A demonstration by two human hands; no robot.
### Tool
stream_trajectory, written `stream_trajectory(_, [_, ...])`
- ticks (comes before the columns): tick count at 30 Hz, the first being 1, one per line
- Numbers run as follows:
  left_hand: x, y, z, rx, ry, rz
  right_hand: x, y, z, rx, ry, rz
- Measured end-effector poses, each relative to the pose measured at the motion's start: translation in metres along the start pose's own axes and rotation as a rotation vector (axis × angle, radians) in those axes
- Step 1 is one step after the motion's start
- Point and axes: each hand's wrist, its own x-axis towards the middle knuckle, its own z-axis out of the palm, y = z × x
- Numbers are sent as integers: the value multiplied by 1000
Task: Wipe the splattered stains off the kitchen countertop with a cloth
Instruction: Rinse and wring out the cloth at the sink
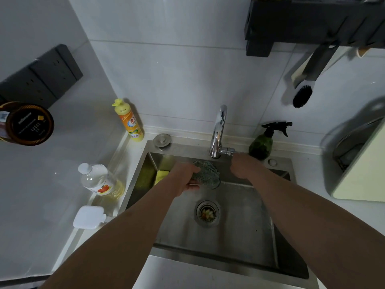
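Note:
My left hand [184, 177] grips a bunched grey-green cloth [207, 174] over the steel sink [239, 232], just below the chrome tap [217, 130]. My right hand [242, 163] reaches to the tap's small side handle [229, 151], fingers at it; how they lie is hidden. No running water shows. The white countertop [41, 195] spreads to the left of the sink.
An orange dish-soap bottle [129, 122], a clear oil bottle [100, 180] and a small white container [88, 216] stand left of the sink. A yellow sponge [161, 176] lies in the sink's left corner. A green spray bottle [262, 144] stands by the tap. A pale appliance [358, 163] sits right.

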Motion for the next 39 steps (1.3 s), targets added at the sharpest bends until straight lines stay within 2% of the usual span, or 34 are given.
stream_trajectory(9, [1,-4,-5,-10,-21,-27,-13,-8,0,102,-18,30])
stream_trajectory(15, [1,-10,18,51,-72,-26,-28,-55,9,518,41,-68])
stream_trajectory(18, [3,-13,26,135,-68,40,-38,-70,16,738,86,-58])
stream_trajectory(22, [9,-15,17,135,-3,125,-44,-74,15,829,116,-60])
stream_trajectory(28, [10,-19,-7,40,9,212,-49,-88,10,1009,126,13])
stream_trajectory(33, [6,-22,-12,-71,-75,141,-52,-90,8,1211,123,124])
stream_trajectory(36, [3,-18,-2,109,-70,113,-56,-85,10,1248,166,189])
stream_trajectory(39, [-4,-13,16,-115,-270,29,-62,-84,8,1399,175,188])
